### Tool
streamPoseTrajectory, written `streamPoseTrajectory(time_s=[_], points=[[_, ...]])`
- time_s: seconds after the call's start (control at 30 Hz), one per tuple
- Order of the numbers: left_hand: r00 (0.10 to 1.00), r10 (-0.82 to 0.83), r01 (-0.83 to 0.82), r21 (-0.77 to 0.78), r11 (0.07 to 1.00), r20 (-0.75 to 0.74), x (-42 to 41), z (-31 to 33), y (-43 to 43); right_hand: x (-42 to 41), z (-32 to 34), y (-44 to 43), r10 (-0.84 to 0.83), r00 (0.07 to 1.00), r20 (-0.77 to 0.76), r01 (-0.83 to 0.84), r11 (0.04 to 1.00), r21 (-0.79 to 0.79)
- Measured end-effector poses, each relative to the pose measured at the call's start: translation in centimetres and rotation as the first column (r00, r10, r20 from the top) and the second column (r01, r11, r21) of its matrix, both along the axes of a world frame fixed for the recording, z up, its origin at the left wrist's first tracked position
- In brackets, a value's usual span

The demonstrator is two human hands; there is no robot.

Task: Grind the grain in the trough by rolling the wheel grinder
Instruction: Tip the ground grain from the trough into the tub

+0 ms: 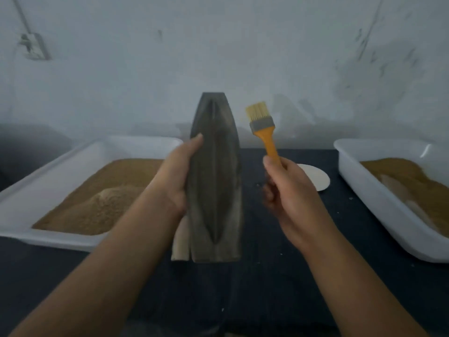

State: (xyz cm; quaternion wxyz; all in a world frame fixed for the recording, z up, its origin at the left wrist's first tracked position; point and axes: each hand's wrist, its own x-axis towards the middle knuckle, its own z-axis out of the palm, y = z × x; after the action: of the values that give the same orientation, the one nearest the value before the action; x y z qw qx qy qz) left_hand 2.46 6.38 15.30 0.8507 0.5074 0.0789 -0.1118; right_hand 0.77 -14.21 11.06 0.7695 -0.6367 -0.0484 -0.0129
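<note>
Dark table shows open across the lower middle of the frame, between two white trays. The left tray holds heaped brown meal, its near rim just beside the trough. The trough stands on end at centre, hollow facing the camera; the left hand clasps its left edge, thumb in front. The right hand grips a brush by the handle, bristles up. The right tray holds meal too

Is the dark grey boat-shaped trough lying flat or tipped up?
Tipped up: the left hand holds the trough on end, its groove facing the camera.
</note>
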Motion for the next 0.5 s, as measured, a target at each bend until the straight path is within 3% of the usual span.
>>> streamPoseTrajectory(time_s=[0.13,0.33,0.4,0.5], points=[[0.987,-0.128,0.121,-0.068,0.990,-0.102,-0.2,-4.3,-6.2,-1.7,-2.0,-2.4,0.046,0.997,-0.062,-0.046,0.999,-0.004],[0.963,-0.159,0.170,0.033,0.985,-0.218,1.8,-8.9,-9.6,-0.6,-5.4,-4.4,-0.195,0.966,-0.171,0.170,0.974,-0.152],[0.961,-0.145,0.197,0.216,0.956,-0.235,2.8,-9.6,-9.6,-0.1,-6.2,-4.4,-0.215,0.963,-0.163,0.188,0.968,-0.166],[0.980,-0.073,0.175,0.629,0.758,-0.184,4.1,-10.5,-9.0,0.6,-7.6,-4.3,-0.215,0.962,-0.165,0.178,0.960,-0.216]])
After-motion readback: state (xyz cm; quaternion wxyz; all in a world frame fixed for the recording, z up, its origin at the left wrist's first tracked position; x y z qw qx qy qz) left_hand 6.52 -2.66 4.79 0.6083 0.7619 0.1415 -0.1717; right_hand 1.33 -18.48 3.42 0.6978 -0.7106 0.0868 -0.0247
